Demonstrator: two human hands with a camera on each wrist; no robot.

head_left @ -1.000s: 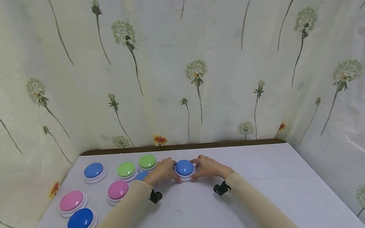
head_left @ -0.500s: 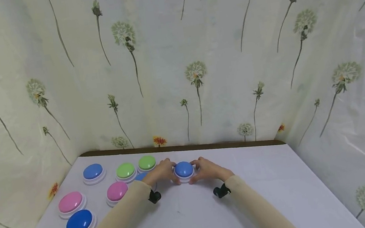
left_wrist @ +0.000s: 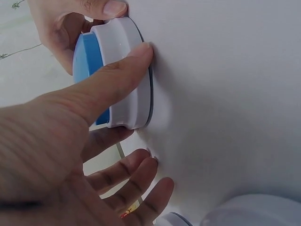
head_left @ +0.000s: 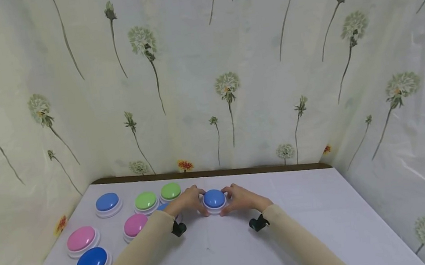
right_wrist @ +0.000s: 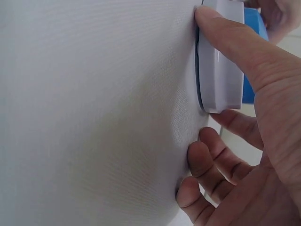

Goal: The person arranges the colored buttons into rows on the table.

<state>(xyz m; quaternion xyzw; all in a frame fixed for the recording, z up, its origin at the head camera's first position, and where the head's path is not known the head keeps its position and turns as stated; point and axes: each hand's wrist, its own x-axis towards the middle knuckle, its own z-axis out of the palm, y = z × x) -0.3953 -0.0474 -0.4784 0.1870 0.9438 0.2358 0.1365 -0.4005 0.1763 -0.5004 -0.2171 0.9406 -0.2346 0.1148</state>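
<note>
A blue push button (head_left: pixel 214 198) with a round white base sits on the white table, between my two hands. My left hand (head_left: pixel 190 200) pinches the base from the left, thumb at the near side and index finger at the far side. From the right, my right hand (head_left: pixel 243 197) grips the same base in a mirrored way. In the left wrist view, the thumb lies across the button's white base (left_wrist: pixel 113 42), its other fingers spread toward the tabletop. The right wrist view shows the base (right_wrist: pixel 218 80) between thumb and index finger, its dark underside edge close against the tabletop.
Left of my hands stand several more buttons: two green (head_left: pixel 170 191), two pink (head_left: pixel 81 238), a dark blue one (head_left: pixel 92 262) nearest me and a blue one (head_left: pixel 107 202) far left. Another blue button (head_left: pixel 163 206) is partly behind my left hand. A flowered curtain (head_left: pixel 188 64) surrounds the table (head_left: pixel 307 227).
The head view has tilted slightly, so everything sits a little lower in it. Both hands keep their hold on the blue push button in the same place.
</note>
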